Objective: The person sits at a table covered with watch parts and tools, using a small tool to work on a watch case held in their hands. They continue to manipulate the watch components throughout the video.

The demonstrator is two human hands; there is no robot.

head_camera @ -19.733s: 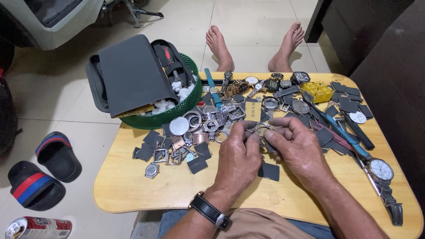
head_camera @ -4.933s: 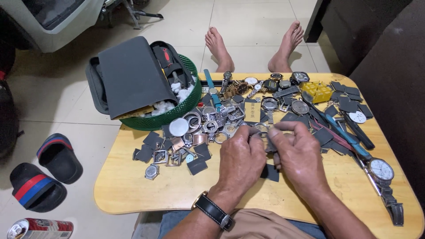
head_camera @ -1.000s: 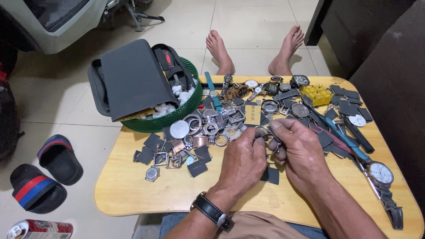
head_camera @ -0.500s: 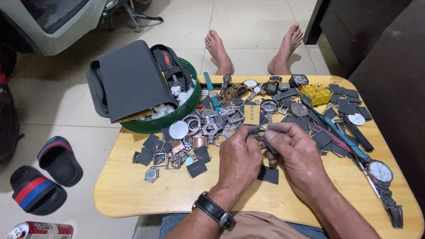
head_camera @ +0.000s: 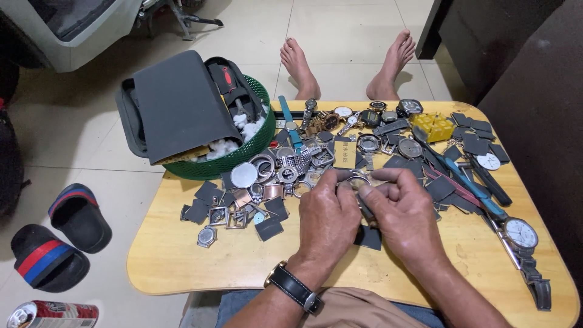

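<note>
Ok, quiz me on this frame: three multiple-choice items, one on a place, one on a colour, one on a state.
1. Where is the green basket?
A. table's far-left corner
B. on the floor
C. table's near-right corner

2. What colour is the small box among the watch parts?
A. red
B. yellow
C. white

3. What are the left hand and right hand doing?
A. resting flat, apart
B. lifting the basket
C. pinching a small metal ring together

Answers: 1 A, it overhangs that corner of the wooden table. 2 B, bright yellow. 3 C, fingertips of both meet on it.
</note>
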